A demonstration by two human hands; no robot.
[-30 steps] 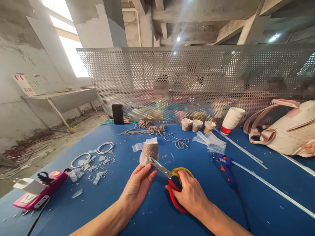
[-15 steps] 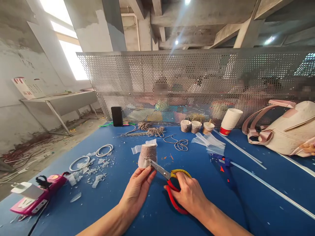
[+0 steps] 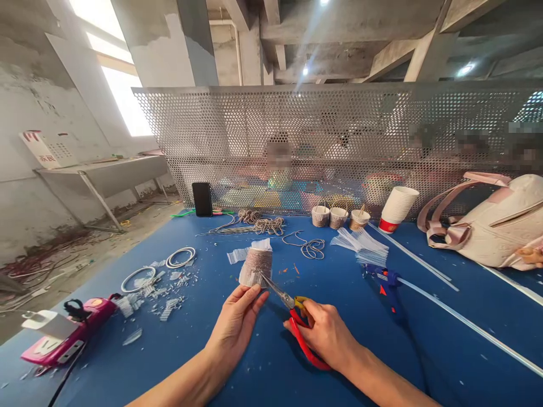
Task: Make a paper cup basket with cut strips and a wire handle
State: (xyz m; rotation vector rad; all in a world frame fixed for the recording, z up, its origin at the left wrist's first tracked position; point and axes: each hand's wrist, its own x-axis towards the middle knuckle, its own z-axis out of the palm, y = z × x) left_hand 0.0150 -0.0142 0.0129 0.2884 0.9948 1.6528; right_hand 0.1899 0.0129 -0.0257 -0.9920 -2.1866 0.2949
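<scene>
A small paper cup (image 3: pixel 258 261), wound with brown cord, is upside down just above the blue table. My left hand (image 3: pixel 240 314) pinches its lower rim between thumb and fingers. In my right hand (image 3: pixel 324 330) are scissors (image 3: pixel 305 342) with red and yellow handles, my fingers in the loops. Their blade tips touch the cord-wrapped side of the cup near the rim; whether they grip a cord end is too small to tell. Behind the cup lie translucent ribbed strips (image 3: pixel 237 256).
Brown cord (image 3: pixel 267 226), a phone (image 3: pixel 202 199), several cord-wrapped cups (image 3: pixel 338 217) and stacked paper cups (image 3: pixel 399 206) stand before a perforated metal screen (image 3: pixel 237 135). A glue gun (image 3: pixel 388 282) and backpack (image 3: pixel 500 220) are right; white rings (image 3: pixel 180 258), scraps and a pink power strip (image 3: pixel 63 339) left.
The cup has tilted slightly and shifted a little right. My right hand has turned the scissors, so the blades now show edge-on and look narrower, with the tips still at the cup.
</scene>
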